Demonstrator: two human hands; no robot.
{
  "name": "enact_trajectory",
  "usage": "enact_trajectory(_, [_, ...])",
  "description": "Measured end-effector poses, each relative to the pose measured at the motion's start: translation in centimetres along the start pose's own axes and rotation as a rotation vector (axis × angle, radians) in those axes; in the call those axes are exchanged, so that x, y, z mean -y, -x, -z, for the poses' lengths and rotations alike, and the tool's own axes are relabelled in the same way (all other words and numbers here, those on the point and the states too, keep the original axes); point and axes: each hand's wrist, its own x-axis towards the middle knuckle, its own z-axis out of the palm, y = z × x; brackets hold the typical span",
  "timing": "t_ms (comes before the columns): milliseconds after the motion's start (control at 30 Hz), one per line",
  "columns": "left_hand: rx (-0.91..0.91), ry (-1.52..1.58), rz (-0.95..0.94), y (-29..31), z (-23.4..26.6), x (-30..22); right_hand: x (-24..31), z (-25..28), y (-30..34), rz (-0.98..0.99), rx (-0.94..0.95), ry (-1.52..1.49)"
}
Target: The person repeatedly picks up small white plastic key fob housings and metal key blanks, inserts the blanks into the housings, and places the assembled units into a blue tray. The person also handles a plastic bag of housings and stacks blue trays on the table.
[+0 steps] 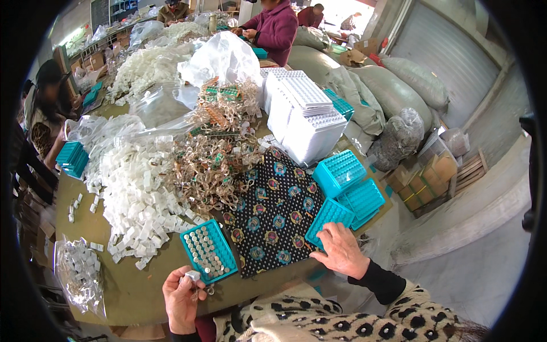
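Observation:
My left hand (181, 299) is at the table's near edge, fingers closed on a small white plastic piece (192, 276) with a bit of metal under it. Just above it lies a teal grid tray (208, 251) partly filled with small silvery caps. My right hand (342, 251) rests flat, fingers spread, on an empty teal grid tray (328, 219) at the edge of a black patterned cloth (273, 211). A big heap of white plastic pieces (139, 199) and a tangle of brownish metal parts (211, 165) lie beyond.
More teal trays (347, 182) sit to the right; a stack of white trays (305, 117) stands behind. Clear plastic bags (80, 273) lie at left. Other people work at the far end and left side. Grey sacks (393, 85) and cardboard boxes (424, 182) line the right.

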Motion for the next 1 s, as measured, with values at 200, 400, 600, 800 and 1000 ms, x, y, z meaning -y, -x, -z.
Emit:
enact_trajectory(200, [0.013,0.015,-0.026,0.0,0.4,0.4,0.3,-1.0,0.5,-0.008,-0.044,0.058])
enact_trajectory(400, [0.027,0.024,-0.052,0.2,0.4,0.5,0.7,-1.3,0.9,-0.014,-0.068,0.084])
enact_trajectory(600, [0.058,0.119,-0.035,1.1,0.3,0.7,0.5,-2.6,1.1,0.0,-0.181,0.103])
enact_trajectory(800, [0.094,0.206,-0.029,1.8,1.1,1.7,0.9,-2.3,-0.1,-0.009,-0.256,0.051])
enact_trajectory(1000, [0.114,0.256,-0.025,2.1,0.1,1.1,4.7,0.0,-1.6,0.024,-0.26,-0.422])
